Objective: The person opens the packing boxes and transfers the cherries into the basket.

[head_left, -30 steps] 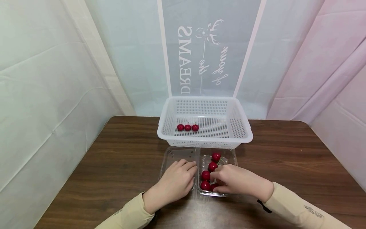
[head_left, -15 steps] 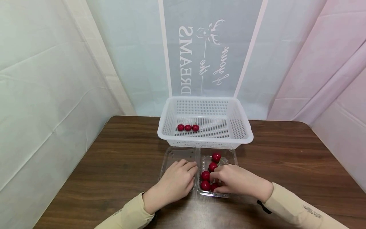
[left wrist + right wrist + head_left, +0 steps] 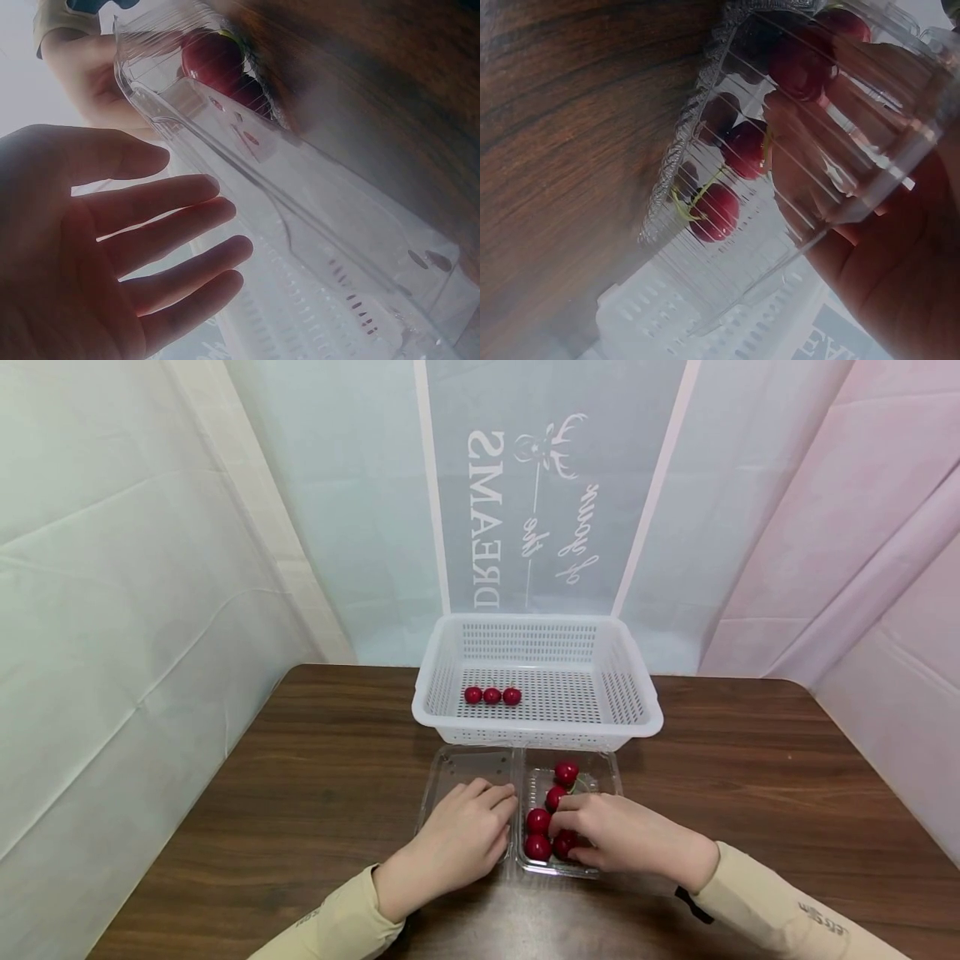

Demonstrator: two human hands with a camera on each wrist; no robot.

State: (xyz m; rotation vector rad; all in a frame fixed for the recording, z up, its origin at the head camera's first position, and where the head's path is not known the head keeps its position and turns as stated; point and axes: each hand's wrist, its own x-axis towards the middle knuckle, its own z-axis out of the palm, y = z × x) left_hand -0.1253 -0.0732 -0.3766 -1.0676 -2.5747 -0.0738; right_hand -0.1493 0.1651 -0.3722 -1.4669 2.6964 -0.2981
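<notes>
A clear plastic clamshell box lies spread on the table, its lid half to the left. Over the lid, my left hand rests with relaxed fingers and holds nothing; in the left wrist view its fingers are apart near the lid's edge. My right hand reaches into the box half and pinches a red cherry at the near side. Beside it sit two cherries at the left wall. Farther back are two more cherries, with green stems showing in the right wrist view.
Behind the box stands a white perforated basket with three cherries in a row. The dark wooden table extends to both sides. Pale cloth walls surround it.
The cherry at my right fingertips has shifted slightly right and away from its neighbour, and more of it shows. My right hand moved very little; the left stayed put.
</notes>
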